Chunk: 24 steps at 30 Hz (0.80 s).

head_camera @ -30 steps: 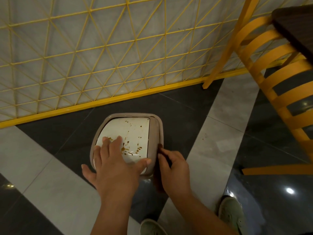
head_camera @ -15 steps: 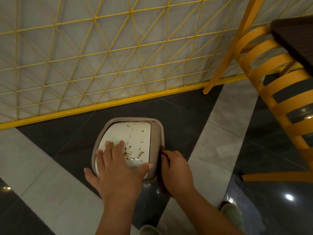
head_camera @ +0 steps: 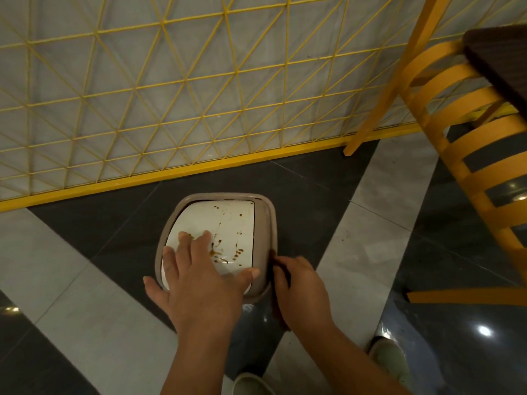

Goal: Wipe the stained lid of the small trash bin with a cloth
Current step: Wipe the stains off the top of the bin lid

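The small trash bin (head_camera: 265, 223) stands on the floor (head_camera: 85, 280); the left hand (head_camera: 199, 283) lies spread flat on its stained lid (head_camera: 222, 223). The right hand (head_camera: 302, 292) pinches a dark cloth (head_camera: 281, 309) at the rim — pressing may tip the lid inward or smear stains onto the fingers (head_camera: 205, 238).

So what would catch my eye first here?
Probably the brown stains spattered across the white lid of the small bin on the floor, bottom centre. The left hand lies flat on that lid, while the right hand holds a dark cloth against the bin's right edge.
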Tool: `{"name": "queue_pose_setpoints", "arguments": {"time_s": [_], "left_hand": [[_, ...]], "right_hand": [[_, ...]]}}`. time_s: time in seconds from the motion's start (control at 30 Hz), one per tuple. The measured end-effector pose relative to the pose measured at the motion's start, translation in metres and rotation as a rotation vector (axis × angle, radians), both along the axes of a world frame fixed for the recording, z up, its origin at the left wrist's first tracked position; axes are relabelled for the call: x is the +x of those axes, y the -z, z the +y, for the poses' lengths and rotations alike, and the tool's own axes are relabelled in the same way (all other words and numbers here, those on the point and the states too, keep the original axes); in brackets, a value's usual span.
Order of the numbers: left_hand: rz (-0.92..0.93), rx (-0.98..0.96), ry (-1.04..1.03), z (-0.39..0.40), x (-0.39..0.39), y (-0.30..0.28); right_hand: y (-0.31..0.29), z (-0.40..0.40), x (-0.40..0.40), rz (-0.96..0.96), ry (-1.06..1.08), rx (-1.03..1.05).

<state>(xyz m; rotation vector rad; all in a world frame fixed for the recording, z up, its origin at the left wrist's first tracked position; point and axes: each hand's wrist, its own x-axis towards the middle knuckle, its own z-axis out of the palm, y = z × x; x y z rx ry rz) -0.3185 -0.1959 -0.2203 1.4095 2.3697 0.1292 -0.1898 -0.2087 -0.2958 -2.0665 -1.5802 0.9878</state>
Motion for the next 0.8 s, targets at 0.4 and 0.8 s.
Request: {"name": "queue_pose_setpoints", "arguments": {"time_s": [0.4, 0.8], "left_hand": [[0.012, -0.004, -0.009, -0.001, 0.0, 0.003], [0.004, -0.001, 0.001, -0.001, 0.0, 0.004]], "right_hand": [[0.003, 0.047, -0.005, -0.01, 0.052, 0.053], [0.007, 0.067, -0.002, -0.043, 0.042, 0.11]]}}
